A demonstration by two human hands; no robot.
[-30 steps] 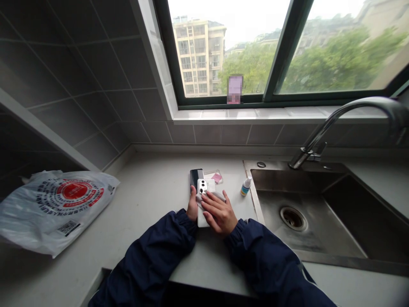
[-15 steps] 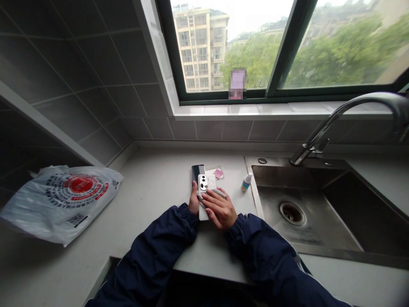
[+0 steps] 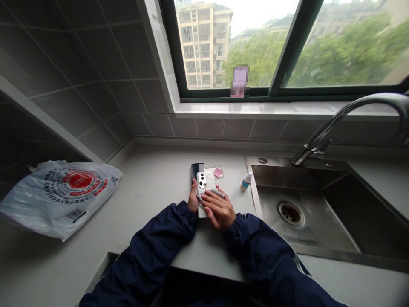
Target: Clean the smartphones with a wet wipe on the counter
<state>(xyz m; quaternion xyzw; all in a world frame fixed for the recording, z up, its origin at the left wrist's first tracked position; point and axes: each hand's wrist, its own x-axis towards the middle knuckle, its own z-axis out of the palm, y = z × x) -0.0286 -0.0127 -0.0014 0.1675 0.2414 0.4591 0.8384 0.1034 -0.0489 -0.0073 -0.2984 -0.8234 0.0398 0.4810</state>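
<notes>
Cloth (image 3: 219,192), pale and thin, lies across the middle of the white smartphone (image 3: 210,179), and I have the right hand (image 3: 222,209) holding it there beneath outstretched fingers. With the left hand (image 3: 193,198) I grasp the phone along its left side, thumb against the edge. On my feed the phone is at the middle of the counter (image 3: 159,170), back face up, its lenses (image 3: 202,179) toward the window (image 3: 255,93); whether it rests on the surface or is slightly lifted, I cannot tell.

I judge the wiping to be under way and unfinished: the cloth is not yet off the back, nor the phone let go. Which parts are already done I cannot tell, and the stretch under the fingers is hidden. The dark-screened phone (image 3: 197,169) lies just beyond, partly covered by the white one, beside what looks like a clear phone case (image 3: 211,167) with a pink square (image 3: 218,172). Neither hand is on the spray bottle (image 3: 246,182), upright near the sink (image 3: 319,221).
</notes>
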